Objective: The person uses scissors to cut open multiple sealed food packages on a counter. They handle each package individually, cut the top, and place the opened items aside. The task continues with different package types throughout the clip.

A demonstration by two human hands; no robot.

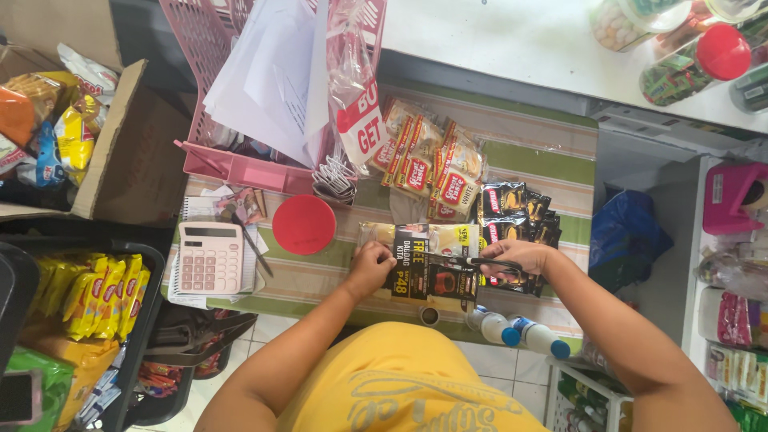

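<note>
Pinching the left end of the yellow-and-black sachet strip (424, 268), your left hand (370, 268) is closing its grip on the pack's edge, fingers together on the film. Your right hand (518, 258) is clamping its grip on the handles of the black scissors (472, 262), whose blades are lying across the strip's right half; you cannot tell from here how far the blades are parted. The strip is lying flat on the striped tabletop (320, 280), just in front of your body. Judgement: the pack is looking light, thin and floppy, with slick printed film, so it is likely sliding easily; holding it at the sealed edge near the cut line is looking safest. Working outward: dark sachet packs (516, 210) are sitting just beyond the right hand, a red round lid (304, 225) is lying left of the strip, a pink calculator (210, 257) farther left, and two capped bottles (516, 330) are lying at the near edge.
</note>
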